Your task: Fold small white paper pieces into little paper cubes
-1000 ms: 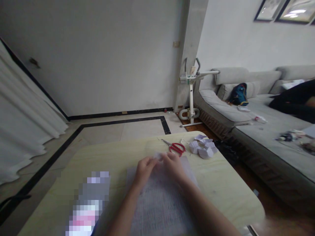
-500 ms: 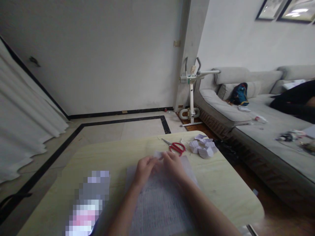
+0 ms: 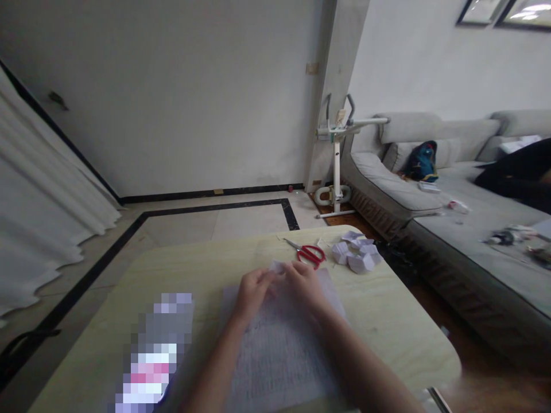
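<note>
A small piece of white paper is pinched between my two hands, above the far end of a large sheet covered in writing. My left hand grips its left side with closed fingers. On its right side, the fingers of my right hand are closed too. The paper's lower part is hidden by my fingers. Just beyond my right hand lie red-handled scissors, blades pointing away to the left. To their right sits a ring of folded white paper pieces.
All this rests on a pale wooden table. A blurred-out object lies at its left. Beyond the right edge stands a grey sofa with a blue backpack and a person's dark-clothed leg. White exercise equipment stands behind.
The view has shifted slightly. Both hands keep hold of the small paper at nearly the same spot, and its top edge shows a little more clearly between them.
</note>
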`<act>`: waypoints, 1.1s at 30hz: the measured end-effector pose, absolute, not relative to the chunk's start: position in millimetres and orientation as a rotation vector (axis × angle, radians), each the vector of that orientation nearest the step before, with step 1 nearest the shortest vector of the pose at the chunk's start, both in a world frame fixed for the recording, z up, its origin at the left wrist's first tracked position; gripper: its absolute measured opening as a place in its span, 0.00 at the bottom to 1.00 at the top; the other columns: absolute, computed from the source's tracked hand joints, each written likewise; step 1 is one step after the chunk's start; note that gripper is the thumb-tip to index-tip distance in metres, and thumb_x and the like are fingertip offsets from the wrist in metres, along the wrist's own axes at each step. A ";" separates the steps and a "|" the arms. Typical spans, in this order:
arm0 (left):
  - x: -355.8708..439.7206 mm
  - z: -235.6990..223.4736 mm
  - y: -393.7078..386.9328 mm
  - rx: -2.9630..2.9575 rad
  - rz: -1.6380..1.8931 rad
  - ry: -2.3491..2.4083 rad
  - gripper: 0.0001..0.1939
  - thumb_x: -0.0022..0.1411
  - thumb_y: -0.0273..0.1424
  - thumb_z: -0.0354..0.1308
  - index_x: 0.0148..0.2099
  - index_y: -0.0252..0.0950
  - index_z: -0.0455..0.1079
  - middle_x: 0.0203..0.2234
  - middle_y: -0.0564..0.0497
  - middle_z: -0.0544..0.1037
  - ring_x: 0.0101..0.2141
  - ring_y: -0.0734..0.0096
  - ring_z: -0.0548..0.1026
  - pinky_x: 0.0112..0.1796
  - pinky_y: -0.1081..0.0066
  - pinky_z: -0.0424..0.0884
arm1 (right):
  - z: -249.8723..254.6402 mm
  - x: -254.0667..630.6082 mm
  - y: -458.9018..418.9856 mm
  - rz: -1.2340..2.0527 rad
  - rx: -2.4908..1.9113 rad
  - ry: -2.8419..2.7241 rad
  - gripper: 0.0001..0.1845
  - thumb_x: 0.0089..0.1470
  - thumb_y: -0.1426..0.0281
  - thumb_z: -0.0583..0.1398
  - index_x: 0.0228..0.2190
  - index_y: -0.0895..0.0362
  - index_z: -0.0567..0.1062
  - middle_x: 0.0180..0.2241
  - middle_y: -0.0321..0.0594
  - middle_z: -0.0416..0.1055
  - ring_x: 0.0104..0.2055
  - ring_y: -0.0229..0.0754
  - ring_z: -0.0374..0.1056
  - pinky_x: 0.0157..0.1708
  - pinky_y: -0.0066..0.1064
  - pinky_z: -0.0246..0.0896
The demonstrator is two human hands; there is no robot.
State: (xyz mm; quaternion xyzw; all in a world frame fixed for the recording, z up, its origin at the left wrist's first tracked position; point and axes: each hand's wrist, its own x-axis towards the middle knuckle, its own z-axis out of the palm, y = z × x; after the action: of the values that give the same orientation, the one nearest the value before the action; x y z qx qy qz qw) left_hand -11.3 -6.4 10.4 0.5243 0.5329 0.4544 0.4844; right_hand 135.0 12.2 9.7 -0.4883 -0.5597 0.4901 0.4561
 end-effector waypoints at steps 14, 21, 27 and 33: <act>-10.0 5.9 -7.1 1.416 1.109 1.299 0.19 0.57 0.43 0.54 0.30 0.31 0.73 0.23 0.50 0.76 0.25 0.69 0.73 0.27 0.74 0.66 | -2.4 131.5 15.2 1.050 -1.261 -1.377 0.16 0.49 0.60 0.58 0.21 0.59 0.68 0.20 0.36 0.65 0.23 0.37 0.60 0.22 0.27 0.53; -10.9 9.0 -8.0 1.437 1.123 1.336 0.20 0.59 0.43 0.52 0.27 0.32 0.72 0.20 0.50 0.75 0.23 0.70 0.71 0.25 0.74 0.64 | 5.1 128.7 10.8 1.168 -1.273 -1.362 0.15 0.49 0.61 0.58 0.21 0.59 0.69 0.20 0.36 0.66 0.24 0.37 0.61 0.23 0.26 0.54; -9.2 10.3 -9.4 1.481 1.122 1.296 0.19 0.59 0.42 0.51 0.29 0.32 0.73 0.21 0.51 0.74 0.24 0.70 0.70 0.27 0.74 0.64 | 6.0 126.9 6.5 1.138 -1.278 -1.379 0.14 0.48 0.62 0.58 0.19 0.58 0.66 0.19 0.34 0.62 0.23 0.36 0.59 0.21 0.25 0.52; -8.3 8.2 -9.2 1.535 1.123 1.378 0.19 0.59 0.42 0.51 0.25 0.32 0.70 0.18 0.53 0.70 0.23 0.72 0.67 0.24 0.75 0.60 | 5.8 127.7 7.7 1.165 -1.272 -1.368 0.15 0.49 0.61 0.57 0.19 0.58 0.66 0.19 0.34 0.61 0.23 0.36 0.58 0.21 0.25 0.51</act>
State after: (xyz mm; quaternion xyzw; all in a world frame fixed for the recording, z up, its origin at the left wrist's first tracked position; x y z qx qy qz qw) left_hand -8.3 -9.2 8.2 0.6027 0.5414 0.4411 0.3861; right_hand 127.7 7.7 5.8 -0.5153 -0.5540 0.4716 0.4529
